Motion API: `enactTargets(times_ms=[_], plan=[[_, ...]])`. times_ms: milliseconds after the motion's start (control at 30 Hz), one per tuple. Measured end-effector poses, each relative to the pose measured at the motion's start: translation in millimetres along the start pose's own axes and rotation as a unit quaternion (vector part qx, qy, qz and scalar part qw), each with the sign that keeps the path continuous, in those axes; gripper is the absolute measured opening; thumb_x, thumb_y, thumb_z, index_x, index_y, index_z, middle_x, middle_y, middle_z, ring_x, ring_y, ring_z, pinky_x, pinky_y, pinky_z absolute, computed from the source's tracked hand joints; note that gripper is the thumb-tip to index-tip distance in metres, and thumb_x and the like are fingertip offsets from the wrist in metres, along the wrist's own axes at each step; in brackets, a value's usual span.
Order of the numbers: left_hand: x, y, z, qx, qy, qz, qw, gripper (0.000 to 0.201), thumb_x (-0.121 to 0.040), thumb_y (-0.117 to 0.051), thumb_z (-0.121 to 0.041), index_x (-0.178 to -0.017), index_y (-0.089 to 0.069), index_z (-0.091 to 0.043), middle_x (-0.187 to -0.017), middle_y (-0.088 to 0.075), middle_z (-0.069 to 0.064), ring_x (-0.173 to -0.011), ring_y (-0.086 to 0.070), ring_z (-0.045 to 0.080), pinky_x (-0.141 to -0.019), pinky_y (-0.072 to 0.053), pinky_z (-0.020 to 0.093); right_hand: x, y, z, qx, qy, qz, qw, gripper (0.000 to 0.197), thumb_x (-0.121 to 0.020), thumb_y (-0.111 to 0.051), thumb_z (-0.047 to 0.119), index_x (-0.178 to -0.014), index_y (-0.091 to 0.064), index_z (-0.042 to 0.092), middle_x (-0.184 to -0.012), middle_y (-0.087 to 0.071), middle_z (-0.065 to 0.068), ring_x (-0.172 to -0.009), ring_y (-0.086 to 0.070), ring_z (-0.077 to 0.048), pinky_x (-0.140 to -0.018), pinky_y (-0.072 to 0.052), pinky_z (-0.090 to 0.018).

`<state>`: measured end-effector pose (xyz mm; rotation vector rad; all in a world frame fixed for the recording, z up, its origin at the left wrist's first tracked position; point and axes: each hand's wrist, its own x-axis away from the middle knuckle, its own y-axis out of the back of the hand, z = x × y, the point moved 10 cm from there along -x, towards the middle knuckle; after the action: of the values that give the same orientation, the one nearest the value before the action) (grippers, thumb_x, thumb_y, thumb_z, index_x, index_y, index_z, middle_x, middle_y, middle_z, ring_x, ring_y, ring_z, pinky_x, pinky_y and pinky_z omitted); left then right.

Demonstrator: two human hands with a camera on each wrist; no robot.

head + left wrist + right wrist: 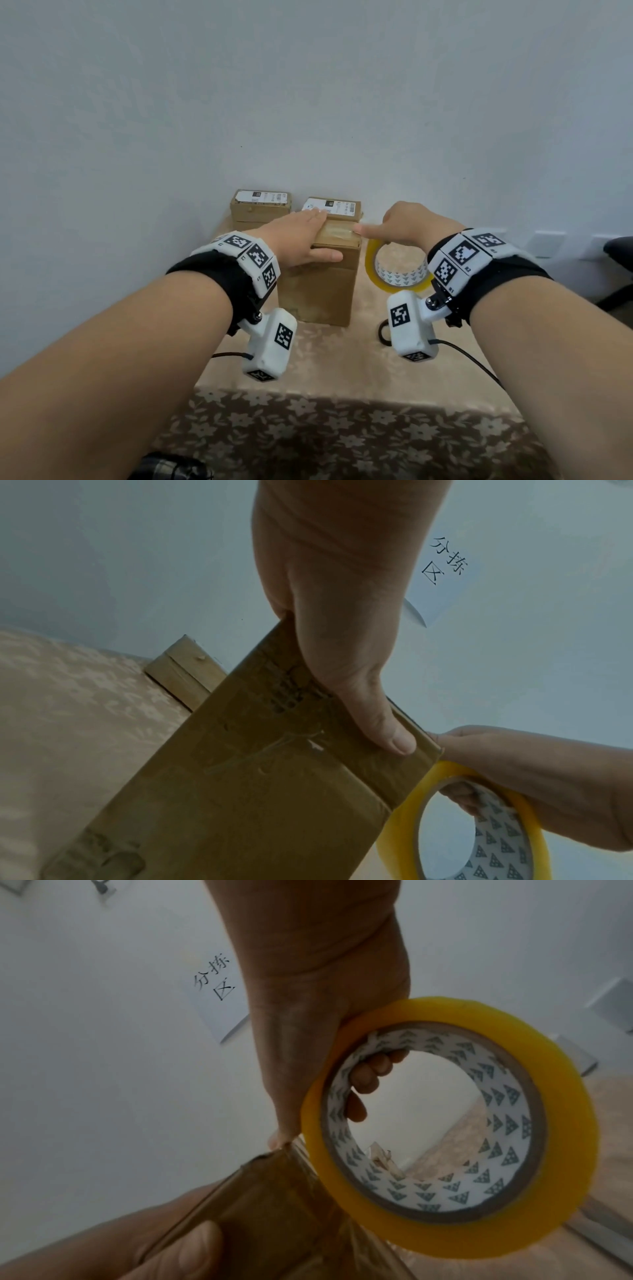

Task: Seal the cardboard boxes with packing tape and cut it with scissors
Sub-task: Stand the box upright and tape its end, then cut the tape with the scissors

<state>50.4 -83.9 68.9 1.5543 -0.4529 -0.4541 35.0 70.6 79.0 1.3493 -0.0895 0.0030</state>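
Your scissors cannot be made out in any of the 3 views, and whether either box holds anything is hidden, since both tops are closed. The near cardboard box [320, 274] stands upright on the patterned tablecloth [342, 359], its long axis vertical, its top running away from you toward the wall; a white label covers the far part of that top. Your left hand [301, 236] lies flat across the top, fingers straight, with the thumb [390, 731] pressed against the upper edge of the front face, so it presses rather than grips. Your right hand [407, 222] holds the yellow tape roll [397, 265] just beside the box's right top edge: 3 fingertips [369, 1074] curl inside the printed core, and the index finger points left, touching the top corner. The roll stands on edge, its hole facing you. A clear strip runs from the roll onto the box top, though its end is hard to trace under your left hand. A 2nd, smaller box [261, 207] sits behind and to the left, against the wall, partly blocked by your left hand.
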Motion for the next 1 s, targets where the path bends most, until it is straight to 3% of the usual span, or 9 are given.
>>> enactTargets(times_ms=[167,267,333,467,600,700,767,867,1000], plan=[[2,10,-5,-0.096,-0.024,-0.020,0.995,0.069,-0.090,-0.028,-0.064,-0.150,-0.007,-0.037,-0.152,-0.022,0.007,-0.136,-0.025,0.029,-0.112,-0.022,0.041,20,-6,0,-0.060,-0.020,0.030,0.998,0.067,-0.087,-0.043,0.069,-0.106,-0.056,0.006,-0.089,-0.061,-0.008,-0.080,-0.059,-0.024,-0.067,-0.042,-0.032],[5,34,-1,-0.044,0.003,-0.100,0.994,0.047,-0.096,-0.038,-0.051,-0.141,-0.030,-0.043,-0.125,-0.041,0.002,-0.113,-0.039,0.024,-0.093,-0.031,0.036,36,-2,3,-0.151,-0.012,0.044,0.987,0.048,-0.092,-0.051,0.052,-0.117,-0.056,0.010,-0.106,-0.062,-0.007,-0.093,-0.061,-0.026,-0.077,-0.051,-0.035],[8,32,8,0.045,0.021,-0.095,0.994,0.032,-0.097,-0.044,-0.037,-0.129,-0.049,-0.036,-0.108,-0.045,0.000,-0.099,-0.047,0.022,-0.082,-0.037,0.031,47,-9,9,-0.245,-0.009,0.089,0.965,0.026,-0.097,-0.051,0.038,-0.113,-0.053,0.018,-0.094,-0.062,-0.009,-0.078,-0.065,-0.027,-0.068,-0.057,-0.035],[18,8,-2,0.230,0.016,-0.056,0.971,0.042,-0.100,-0.035,-0.021,-0.142,-0.040,-0.025,-0.147,-0.028,0.003,-0.136,-0.029,0.016,-0.112,-0.019,0.027,53,-14,4,-0.283,-0.014,0.063,0.957,0.016,-0.100,-0.046,0.025,-0.109,-0.054,0.013,-0.082,-0.065,-0.014,-0.059,-0.067,-0.022,-0.058,-0.058,-0.030],[25,7,-27,0.321,0.021,-0.097,0.942,0.045,-0.098,-0.040,-0.043,-0.138,-0.044,-0.025,-0.157,-0.013,0.002,-0.145,-0.007,0.011,-0.116,-0.012,0.033,51,-50,-39,-0.193,-0.092,0.037,0.976,0.020,-0.096,-0.053,0.017,-0.100,-0.059,-0.002,-0.083,-0.066,-0.017,-0.072,-0.068,-0.029,-0.069,-0.060,-0.041],[24,0,-30,0.326,0.051,-0.091,0.940,0.045,-0.092,-0.055,-0.040,-0.134,-0.046,-0.029,-0.155,-0.005,0.006,-0.144,-0.014,0.022,-0.116,-0.019,0.037,58,-93,-67,-0.055,-0.122,0.078,0.988,0.025,-0.087,-0.067,0.026,-0.094,-0.060,0.003,-0.078,-0.065,-0.011,-0.079,-0.067,-0.028,-0.066,-0.054,-0.034],[24,-3,-27,0.331,0.080,-0.082,0.937,0.048,-0.091,-0.056,-0.040,-0.136,-0.045,-0.032,-0.149,-0.011,0.009,-0.136,-0.030,0.029,-0.114,-0.028,0.037,63,-106,-75,-0.043,-0.125,0.055,0.990,0.040,-0.082,-0.071,0.034,-0.106,-0.057,0.006,-0.081,-0.060,-0.010,-0.079,-0.060,-0.026,-0.056,-0.041,-0.028],[30,-2,-21,0.347,0.108,-0.059,0.930,0.053,-0.092,-0.054,-0.042,-0.142,-0.039,-0.034,-0.125,-0.036,0.007,-0.096,-0.055,0.022,-0.087,-0.052,0.035,64,-110,-70,0.013,-0.105,0.039,0.994,0.065,-0.087,-0.065,0.039,-0.135,-0.044,0.001,-0.128,-0.056,-0.022,-0.112,-0.058,-0.030,-0.066,-0.034,-0.027],[37,-12,-33,0.401,0.119,0.021,0.908,0.066,-0.090,-0.053,-0.051,-0.146,-0.020,-0.039,-0.091,-0.065,0.012,-0.067,-0.065,0.022,-0.067,-0.058,0.034,63,-115,-56,0.078,-0.086,0.048,0.992,0.088,-0.087,-0.062,0.036,-0.153,-0.011,0.010,-0.146,-0.041,-0.013,-0.116,-0.055,-0.028,-0.082,-0.049,-0.034]])
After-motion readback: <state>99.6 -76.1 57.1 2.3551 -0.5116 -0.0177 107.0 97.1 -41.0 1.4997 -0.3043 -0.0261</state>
